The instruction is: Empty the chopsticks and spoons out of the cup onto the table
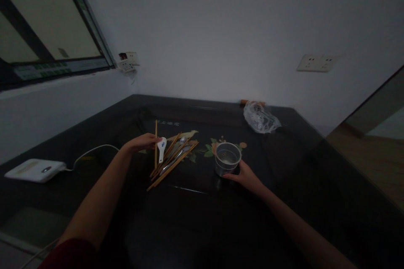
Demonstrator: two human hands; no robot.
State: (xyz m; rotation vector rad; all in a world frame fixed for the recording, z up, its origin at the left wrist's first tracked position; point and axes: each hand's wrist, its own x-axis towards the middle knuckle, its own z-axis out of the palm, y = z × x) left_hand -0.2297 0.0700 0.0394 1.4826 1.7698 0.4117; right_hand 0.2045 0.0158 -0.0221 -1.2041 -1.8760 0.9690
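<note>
My left hand (143, 141) reaches over a black table (195, 218), fingers curled at a wooden chopstick (155, 143) beside a white spoon (162, 148). Whether it grips the chopstick is unclear. Several more chopsticks (172, 160) and metal spoons (176, 155) lie in a loose pile just right of that hand. My right hand (245, 175) rests against the near side of a small round metal cup (227, 159), fingers curved around its base.
A crumpled clear plastic bag (260, 118) lies at the table's back near the wall. A white flat device (34, 170) with a cable sits at the left edge. Wall sockets (316, 63) are on the wall; a window (47, 21) is at upper left.
</note>
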